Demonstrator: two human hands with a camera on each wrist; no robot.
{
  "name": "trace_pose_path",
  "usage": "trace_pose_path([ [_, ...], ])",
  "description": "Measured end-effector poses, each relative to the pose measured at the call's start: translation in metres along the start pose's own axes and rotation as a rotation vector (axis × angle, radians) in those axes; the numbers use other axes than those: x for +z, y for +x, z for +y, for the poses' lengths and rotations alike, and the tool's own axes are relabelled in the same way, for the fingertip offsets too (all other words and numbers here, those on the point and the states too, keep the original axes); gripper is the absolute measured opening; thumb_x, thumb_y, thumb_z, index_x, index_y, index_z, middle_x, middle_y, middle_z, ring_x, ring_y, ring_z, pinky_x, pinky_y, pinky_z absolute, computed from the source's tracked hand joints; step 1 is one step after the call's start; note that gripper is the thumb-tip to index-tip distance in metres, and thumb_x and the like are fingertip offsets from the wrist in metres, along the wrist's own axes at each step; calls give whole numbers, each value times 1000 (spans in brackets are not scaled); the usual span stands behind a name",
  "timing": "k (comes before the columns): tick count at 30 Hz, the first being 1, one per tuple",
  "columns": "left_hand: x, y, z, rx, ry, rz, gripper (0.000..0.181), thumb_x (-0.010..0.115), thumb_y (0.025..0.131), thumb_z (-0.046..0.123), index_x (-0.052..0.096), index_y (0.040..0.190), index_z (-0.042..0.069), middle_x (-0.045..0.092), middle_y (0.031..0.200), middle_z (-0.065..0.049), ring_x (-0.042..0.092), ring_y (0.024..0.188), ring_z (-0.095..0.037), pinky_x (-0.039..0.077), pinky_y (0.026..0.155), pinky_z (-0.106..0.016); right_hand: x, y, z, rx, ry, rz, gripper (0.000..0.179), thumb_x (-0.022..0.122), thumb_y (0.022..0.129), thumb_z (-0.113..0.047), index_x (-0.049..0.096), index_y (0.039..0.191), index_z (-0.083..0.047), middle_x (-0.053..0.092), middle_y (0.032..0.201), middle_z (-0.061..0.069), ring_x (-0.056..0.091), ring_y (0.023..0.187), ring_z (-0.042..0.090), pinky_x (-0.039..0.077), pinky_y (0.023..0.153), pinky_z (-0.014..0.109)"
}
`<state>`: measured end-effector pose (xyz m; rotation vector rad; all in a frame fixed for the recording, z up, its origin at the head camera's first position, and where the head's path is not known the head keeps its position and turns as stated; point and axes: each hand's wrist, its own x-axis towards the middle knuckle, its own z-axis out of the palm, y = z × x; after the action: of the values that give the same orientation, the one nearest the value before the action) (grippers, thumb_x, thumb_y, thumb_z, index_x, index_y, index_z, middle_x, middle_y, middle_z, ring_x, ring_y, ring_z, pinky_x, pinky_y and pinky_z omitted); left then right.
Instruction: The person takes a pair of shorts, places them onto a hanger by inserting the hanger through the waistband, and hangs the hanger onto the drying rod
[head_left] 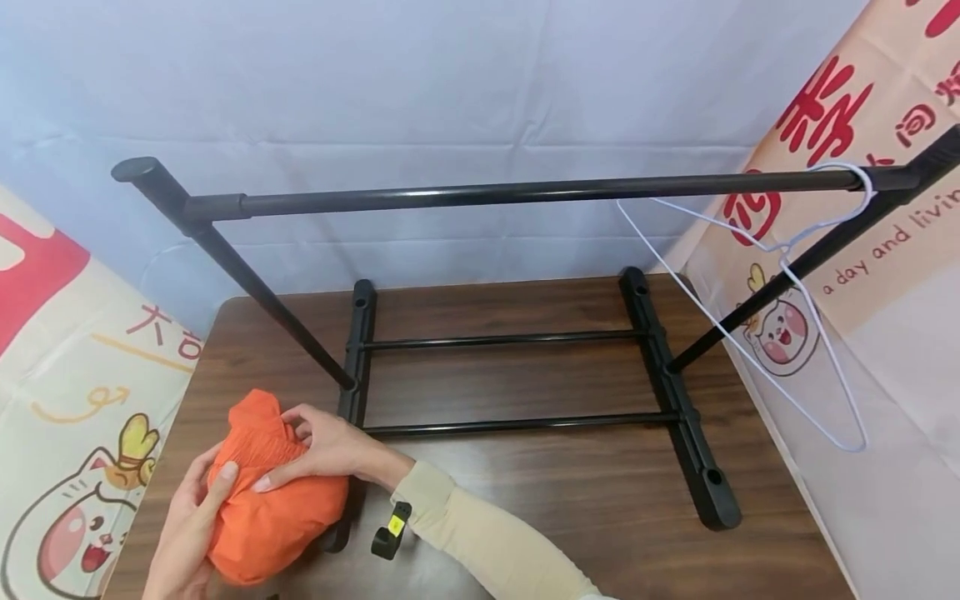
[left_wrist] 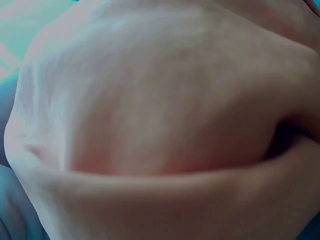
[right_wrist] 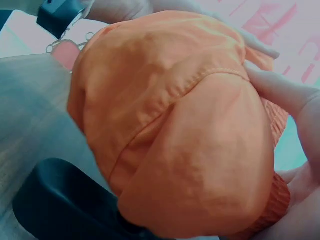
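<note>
Nearest, the left hand (head_left: 183, 525) and the right hand (head_left: 333, 446) both pinch a rounded bundle of orange fabric (head_left: 281, 517), thumbs pressed on its front and fingers around its ruched upper part, over the left side of the wood-grained tabletop (head_left: 525, 508). The right wrist view alone shows a stitched seam curving across the smooth cloth, while blurred skin fills most of the left wrist view. Beyond stands a black tubular rack (head_left: 517, 194), a thin white hanger (head_left: 785, 254) hooked near its bar's right end, before a pale, creased backdrop (head_left: 450, 83).
</note>
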<state>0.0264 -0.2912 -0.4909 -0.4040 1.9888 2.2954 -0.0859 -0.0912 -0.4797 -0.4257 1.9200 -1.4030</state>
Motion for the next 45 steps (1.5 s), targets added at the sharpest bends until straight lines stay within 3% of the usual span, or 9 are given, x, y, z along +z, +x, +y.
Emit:
trace_pose_path([
  [5, 17, 2, 3, 75, -65, -37, 38, 43, 112, 9, 47, 145, 27, 69, 124, 14, 70, 105, -3, 60, 82, -25, -14, -14, -3, -24, -16, 29, 76, 95, 74, -38, 55, 139, -38, 63, 119, -14, 59, 101, 1, 51, 89, 24],
  [9, 41, 8, 7, 118, -101, -82, 38, 41, 112, 9, 49, 146, 25, 69, 125, 12, 70, 105, -4, 60, 83, -26, -33, -27, 0, -47, -35, 73, 82, 96, 73, -39, 53, 143, -36, 63, 121, -12, 60, 103, 1, 51, 91, 23],
  [16, 90, 23, 13, 81, -59, -191, 39, 45, 112, 14, 40, 150, 23, 62, 133, 8, 67, 112, -8, 60, 88, -29, -74, -54, 13, -40, 2, 153, 84, 95, 73, -41, 52, 144, -32, 65, 124, -9, 63, 106, 5, 52, 97, 30],
  [20, 104, 30, 13, 69, -43, -280, 52, 51, 108, 10, 33, 155, 23, 55, 142, 4, 66, 117, -10, 60, 92, -32, -91, -66, 18, -44, 7, 176, 86, 95, 73, -42, 51, 146, -32, 66, 128, -8, 63, 112, 8, 52, 102, 35],
  [24, 114, 38, 13, 78, -18, -329, 63, 58, 104, 8, 29, 158, 23, 48, 149, 1, 62, 122, -12, 58, 97, -31, -105, -72, 18, -74, -23, 206, 86, 94, 73, -40, 52, 146, -28, 66, 130, -4, 62, 118, 11, 53, 103, 37],
  [33, 143, 66, 21, 82, 140, -370, 80, 70, 97, 16, 23, 161, 27, 46, 148, -8, 59, 125, -22, 57, 99, -32, -139, -82, 25, -121, -3, 270, 83, 92, 77, -34, 51, 149, -25, 66, 133, 2, 62, 120, 18, 53, 104, 42],
  [39, 165, 83, 36, 165, 325, -401, 108, 90, 83, 19, 21, 164, 32, 42, 157, -2, 55, 133, -26, 53, 104, -30, -157, -89, 27, -185, 48, 397, 79, 94, 76, -30, 56, 145, -28, 71, 129, 3, 66, 115, 20, 56, 100, 41],
  [41, 169, 85, 39, 204, 353, -403, 105, 91, 82, 20, 26, 163, 32, 45, 156, -1, 57, 130, -27, 54, 103, -31, -159, -91, 27, -209, 73, 438, 74, 93, 76, -28, 58, 141, -28, 73, 127, 4, 67, 113, 21, 56, 99, 43],
  [45, 173, 90, 42, 278, 348, -381, 81, 87, 86, 18, 44, 154, 31, 59, 142, -2, 65, 117, -25, 57, 96, -32, -158, -94, 24, -253, 142, 500, 62, 91, 77, -23, 58, 130, -23, 74, 125, 8, 70, 110, 21, 58, 98, 43],
])
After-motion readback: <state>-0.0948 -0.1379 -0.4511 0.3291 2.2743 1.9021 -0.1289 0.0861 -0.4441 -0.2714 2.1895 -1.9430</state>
